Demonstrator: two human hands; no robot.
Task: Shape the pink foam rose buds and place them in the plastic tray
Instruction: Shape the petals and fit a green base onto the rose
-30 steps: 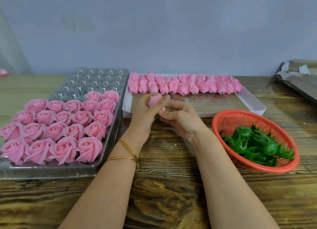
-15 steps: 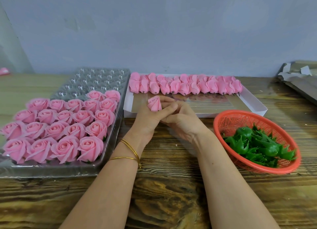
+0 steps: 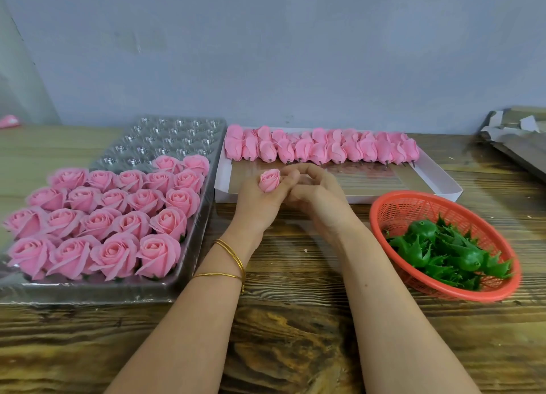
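Observation:
My left hand (image 3: 260, 204) holds a closed pink foam rose bud (image 3: 269, 180) upright between thumb and fingers, above the table's middle. My right hand (image 3: 317, 198) touches the left hand beside the bud, with its fingers curled and apart; I see nothing in it. A clear plastic tray (image 3: 165, 139) on the left holds several opened pink roses (image 3: 118, 216) in its near rows; its far cells are empty. A white box (image 3: 437, 181) behind my hands holds a row of unshaped pink buds (image 3: 322, 148) along its far edge.
A red plastic basket (image 3: 393, 210) with green calyx pieces (image 3: 443, 254) stands at the right. Folded cardboard (image 3: 517, 139) lies at the far right. The wooden table (image 3: 295, 334) meets a grey wall behind. Gold bangles circle my left wrist.
The bud has turned from tilted and half hidden behind my left thumb to upright and fully visible. Both hands have shifted slightly toward the box.

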